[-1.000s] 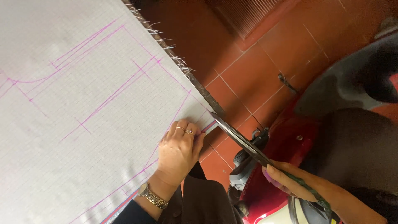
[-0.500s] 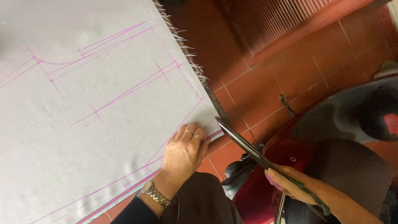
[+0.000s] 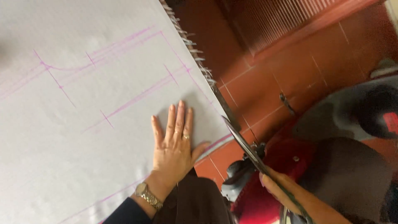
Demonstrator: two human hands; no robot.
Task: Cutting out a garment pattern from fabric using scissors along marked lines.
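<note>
A pale grey cloth (image 3: 83, 124) marked with pink chalk lines covers the table. My left hand (image 3: 174, 143) lies flat on it near its right edge, fingers spread, a ring on one finger and a gold watch on the wrist. My right hand (image 3: 282, 191) grips the handles of long dark scissors (image 3: 244, 141). Their blades point up and left, and the tip sits at the cloth's edge beside a pink line, just right of my left thumb.
The cloth's frayed edge (image 3: 186, 41) runs down the table's right side. Beyond it lies a red tiled floor (image 3: 290, 74). A red machine (image 3: 286, 166) and a dark grey seat (image 3: 352, 178) stand low at the right.
My left hand has slid up the cloth and flattened, fingers spread. The view has shifted, so cloth and scissors sit lower and further right. My right hand still holds the scissors.
</note>
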